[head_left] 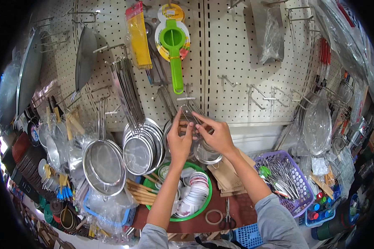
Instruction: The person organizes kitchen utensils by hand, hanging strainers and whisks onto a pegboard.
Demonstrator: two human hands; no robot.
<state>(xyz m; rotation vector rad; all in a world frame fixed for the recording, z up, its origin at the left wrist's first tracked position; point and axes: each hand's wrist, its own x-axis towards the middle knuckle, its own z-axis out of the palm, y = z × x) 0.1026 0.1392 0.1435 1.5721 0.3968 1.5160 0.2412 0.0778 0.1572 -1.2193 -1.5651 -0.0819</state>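
Both hands are raised at the pegboard, close together, around the wire handles of small metal strainers (207, 154). My left hand (180, 139) has its index finger pointing up at the handle loop, with the thumb bent inward. To its right, my right hand (216, 135) reaches its index finger to the same handle, its other fingers curled near the wires. Both hands pinch the handle top just below a hook (186, 98). The strainer bowls hang behind and under the hands, partly hidden by them.
Larger strainers (104, 166) and a stack of sieves (138, 153) hang at the left. A green squeezer (173, 39) hangs above. Below stand a green basin (210, 191) of white bowls and a purple basket (305, 199) of utensils. Scissors (227, 216) lie on the red surface.
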